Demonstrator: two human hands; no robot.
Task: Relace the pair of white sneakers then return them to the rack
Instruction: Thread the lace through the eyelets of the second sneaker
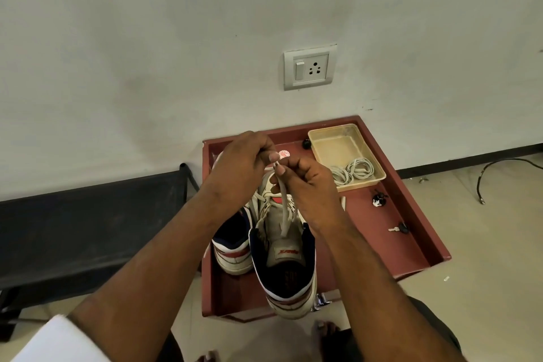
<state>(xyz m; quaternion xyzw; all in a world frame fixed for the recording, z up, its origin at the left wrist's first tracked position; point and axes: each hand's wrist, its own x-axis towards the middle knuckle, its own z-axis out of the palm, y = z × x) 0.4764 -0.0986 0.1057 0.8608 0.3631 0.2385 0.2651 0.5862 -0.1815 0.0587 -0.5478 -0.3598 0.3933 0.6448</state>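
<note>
A: Fingers?
B: Both hands pinch the lace (284,209) above the near sneaker (286,267). Right hand (308,188) fingertips (280,169) curled on it, left hand (238,167) curled on the upper end.
A: Shoes?
B: Near sneaker stands in the red tray (411,229), heel toward the camera, under the hands. Second sneaker (232,247) just left, touching it, partly hidden by the left wrist.
A: Around?
B: Beige tub (338,144) with coiled laces (354,172), keys (399,229), wall socket (308,67), black rack (88,232) to the left.
</note>
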